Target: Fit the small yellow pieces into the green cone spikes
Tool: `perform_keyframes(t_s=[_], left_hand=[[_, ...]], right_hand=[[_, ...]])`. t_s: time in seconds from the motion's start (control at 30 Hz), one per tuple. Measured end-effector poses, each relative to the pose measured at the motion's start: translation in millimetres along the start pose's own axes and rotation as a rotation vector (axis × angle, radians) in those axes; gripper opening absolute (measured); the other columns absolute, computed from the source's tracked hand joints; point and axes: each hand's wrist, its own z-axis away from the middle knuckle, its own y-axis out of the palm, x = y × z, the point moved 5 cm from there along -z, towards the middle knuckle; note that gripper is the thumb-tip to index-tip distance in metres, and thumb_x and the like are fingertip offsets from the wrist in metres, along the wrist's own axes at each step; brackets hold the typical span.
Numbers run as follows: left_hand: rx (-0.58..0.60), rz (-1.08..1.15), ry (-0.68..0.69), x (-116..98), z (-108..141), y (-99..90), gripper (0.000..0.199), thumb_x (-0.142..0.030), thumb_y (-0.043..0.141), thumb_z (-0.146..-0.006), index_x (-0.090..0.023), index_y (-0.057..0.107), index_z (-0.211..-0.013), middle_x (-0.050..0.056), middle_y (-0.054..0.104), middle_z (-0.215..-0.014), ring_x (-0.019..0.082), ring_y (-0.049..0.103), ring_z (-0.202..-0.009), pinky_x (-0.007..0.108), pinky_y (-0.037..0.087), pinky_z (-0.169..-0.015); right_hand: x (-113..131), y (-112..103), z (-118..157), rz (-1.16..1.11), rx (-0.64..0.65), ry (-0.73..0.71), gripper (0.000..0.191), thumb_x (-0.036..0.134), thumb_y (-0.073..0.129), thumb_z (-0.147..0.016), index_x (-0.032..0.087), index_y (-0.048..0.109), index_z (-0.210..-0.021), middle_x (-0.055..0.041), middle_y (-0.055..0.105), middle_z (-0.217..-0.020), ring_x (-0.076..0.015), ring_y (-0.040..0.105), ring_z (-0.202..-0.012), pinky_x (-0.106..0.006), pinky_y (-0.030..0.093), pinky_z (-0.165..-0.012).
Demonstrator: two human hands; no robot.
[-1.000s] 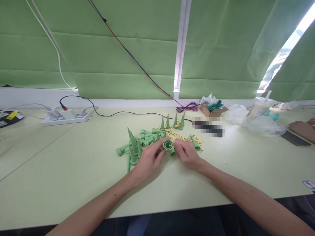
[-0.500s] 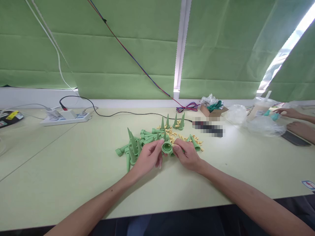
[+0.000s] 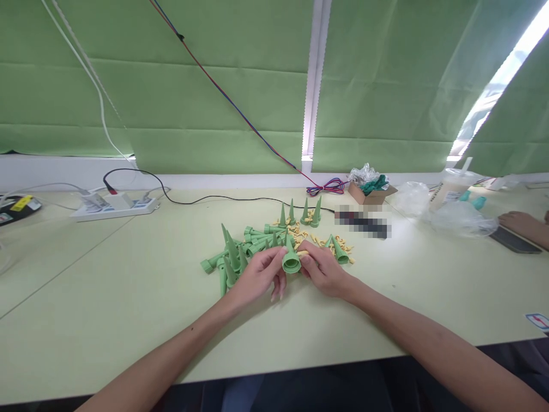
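Green blinds [image 3: 206, 149] hang at 12 o'clock, behind a big pale table [image 3: 86, 309]. From where I stand, the head view shows a green cone [image 3: 291, 264] up in front of the person, its round mouth facing them and its tip going toward 12 o'clock. A small yellow piece [image 3: 303, 253] is by its side, at about 2 o'clock from the mouth. I can't tell if any of it is inside the cone.

Lots of green cones [image 3: 232, 252] lie or stand in a heap toward 10 o'clock, and four stand near 12 and 1 o'clock. Loose yellow bits [image 3: 295, 230] are all about from 12 to 2 o'clock. So one pair is in hand and plenty is loose; I can't tell which cones are done.

The left hand [image 3: 256, 276] has its thumb and fingers closed on the cone's 9 o'clock side. At 3 o'clock, the right hand [image 3: 326, 272] pinches the yellow piece, which sticks out past the fingertips toward the cone.
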Motion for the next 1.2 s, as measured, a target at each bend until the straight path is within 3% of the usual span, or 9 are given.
perform_keyframes(t_s=[0.27, 0.97, 1.2], left_hand=[[-0.016, -0.048, 0.010, -9, 1, -1.5, 0.041, -0.057, 0.043, -0.095, -0.018, 0.048, -0.083, -0.004, 0.056, -0.051, 0.012, 0.051, -0.040, 0.022, 0.038, -0.040], [-0.180, -0.317, 0.145, -14, 3, -6.6, 0.023, -0.039, 0.053, -0.092, -0.018, 0.056, -0.083, -0.005, 0.049, -0.055, 0.010, 0.050, -0.046, 0.021, 0.041, -0.045], [-0.188, -0.356, 0.189, -11, 3, -8.0, 0.022, -0.037, 0.052, -0.093, -0.018, 0.051, -0.080, -0.002, 0.047, -0.073, 0.009, 0.051, -0.050, 0.021, 0.039, -0.044]], right_hand=[[-3, 1, 1, 0.019, 0.031, 0.039, 0.034, 0.048, 0.029, -0.103, 0.022, 0.040, -0.083, 0.0046, 0.046, -0.059, -0.0116, 0.040, -0.050, -0.026, 0.034, -0.054], [-11, 1, -1, 0.096, 0.030, 0.120, 0.038, 0.040, 0.033, -0.103, 0.022, 0.035, -0.069, 0.0039, 0.045, -0.055, -0.0114, 0.040, -0.049, -0.028, 0.030, -0.054], [-8, -1, -3, 0.094, 0.000, 0.083, 0.043, 0.039, 0.032, -0.103, 0.021, 0.035, -0.064, 0.0039, 0.042, -0.052, -0.0102, 0.038, -0.047, -0.027, 0.029, -0.052]])
